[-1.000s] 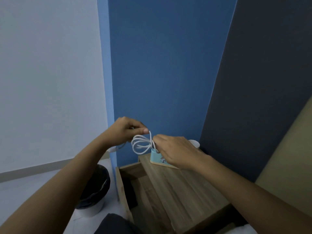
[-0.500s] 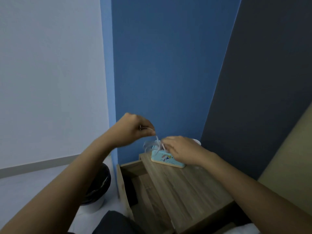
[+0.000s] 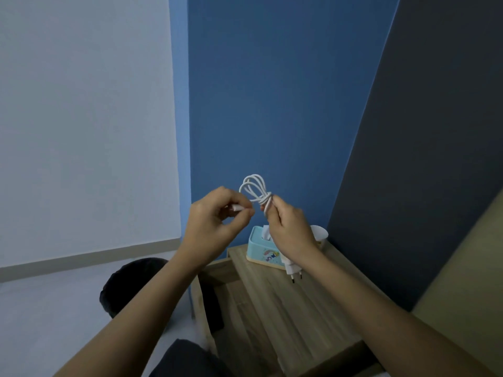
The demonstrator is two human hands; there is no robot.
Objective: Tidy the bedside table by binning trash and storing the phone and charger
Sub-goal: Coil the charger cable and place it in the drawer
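A white charger cable (image 3: 254,187) is coiled into loops held up in front of the blue wall. My right hand (image 3: 290,228) grips the bundle at its wrapped middle, and the white plug adapter (image 3: 292,269) dangles below that wrist. My left hand (image 3: 215,219) pinches the cable's free end with its connector. Both hands are above the wooden bedside table (image 3: 296,308). The table's drawer (image 3: 217,300) is pulled open on the left. A black bin (image 3: 128,284) stands on the floor further left. No phone shows.
A light blue tissue box (image 3: 261,247) sits at the table's back edge, with a white paper cup (image 3: 319,235) beside it. A dark headboard panel rises on the right. A dark object lies at the bottom edge near the drawer.
Both hands have risen from just above the table to well clear of it. The cable loops now point up, wrapped tighter, and the adapter hangs in view.
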